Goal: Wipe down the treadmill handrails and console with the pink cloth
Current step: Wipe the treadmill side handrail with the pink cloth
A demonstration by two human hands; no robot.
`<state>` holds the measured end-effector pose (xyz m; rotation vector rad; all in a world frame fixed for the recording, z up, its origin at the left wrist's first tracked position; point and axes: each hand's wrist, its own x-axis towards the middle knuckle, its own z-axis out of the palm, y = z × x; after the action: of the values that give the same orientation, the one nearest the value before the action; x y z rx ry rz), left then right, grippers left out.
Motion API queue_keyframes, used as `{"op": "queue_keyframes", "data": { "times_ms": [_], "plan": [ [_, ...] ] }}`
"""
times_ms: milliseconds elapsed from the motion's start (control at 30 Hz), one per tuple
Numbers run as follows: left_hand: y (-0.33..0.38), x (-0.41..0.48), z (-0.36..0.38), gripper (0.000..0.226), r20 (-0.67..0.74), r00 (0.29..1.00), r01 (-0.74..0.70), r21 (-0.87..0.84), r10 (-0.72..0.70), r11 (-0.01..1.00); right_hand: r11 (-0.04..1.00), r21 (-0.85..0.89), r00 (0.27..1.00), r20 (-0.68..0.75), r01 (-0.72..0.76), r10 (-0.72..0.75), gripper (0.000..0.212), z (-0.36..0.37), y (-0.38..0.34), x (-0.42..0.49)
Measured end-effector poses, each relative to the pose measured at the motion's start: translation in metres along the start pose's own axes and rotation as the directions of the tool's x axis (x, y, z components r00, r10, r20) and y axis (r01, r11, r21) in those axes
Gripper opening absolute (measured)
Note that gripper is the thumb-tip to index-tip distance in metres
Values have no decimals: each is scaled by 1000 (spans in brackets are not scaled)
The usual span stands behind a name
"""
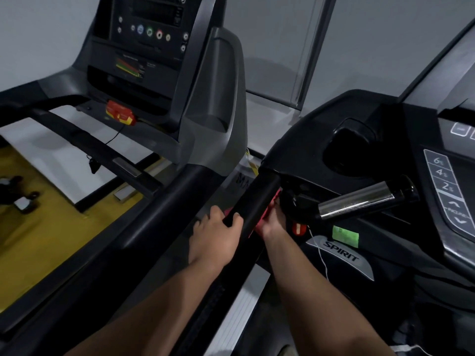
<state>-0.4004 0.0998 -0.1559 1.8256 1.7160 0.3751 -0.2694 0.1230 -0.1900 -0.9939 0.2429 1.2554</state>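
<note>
A black padded handrail (pixel 253 204) of the right-hand treadmill runs diagonally through the middle of the view. The pink cloth (pixel 270 210) is wrapped under and around it, showing on both sides of the rail. My left hand (pixel 218 232) grips the rail from the left with its thumb over the top, an edge of the cloth at its fingertips. My right hand (pixel 271 222) holds the cloth against the rail's right side; its fingers are mostly hidden behind the rail. The treadmill's black console (pixel 359 150) with a key panel (pixel 446 186) lies to the right.
A chrome pulse grip (pixel 359 202) juts out just right of my right hand, above a red safety key (pixel 299 228) with a white cord. A second treadmill stands to the left with its console (pixel 151 34), red stop button (pixel 120 115) and black handrail (pixel 144 219).
</note>
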Motion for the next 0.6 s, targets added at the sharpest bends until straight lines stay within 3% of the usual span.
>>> {"op": "queue_keyframes", "data": {
  "times_ms": [167, 267, 400, 600],
  "plan": [
    [0, 0, -1, 33, -2, 1000, 3, -28, -3, 1000, 996, 62, 998, 7, -58, 57, 42, 4, 8, 8],
    [-1, 1, 0, 37, -3, 1000, 3, -27, -3, 1000, 989, 45, 988, 78, -138, 134, 57, 0, 11, 3],
    [0, 1, -1, 34, 13, 1000, 3, -24, -2, 1000, 990, -93, 973, 195, -107, 123, 43, -8, 23, -4],
    [0, 1, -2, 33, -2, 1000, -14, -9, 14, 1000, 943, -319, 979, 142, -92, 143, 50, -23, 41, -27]
  ]
}}
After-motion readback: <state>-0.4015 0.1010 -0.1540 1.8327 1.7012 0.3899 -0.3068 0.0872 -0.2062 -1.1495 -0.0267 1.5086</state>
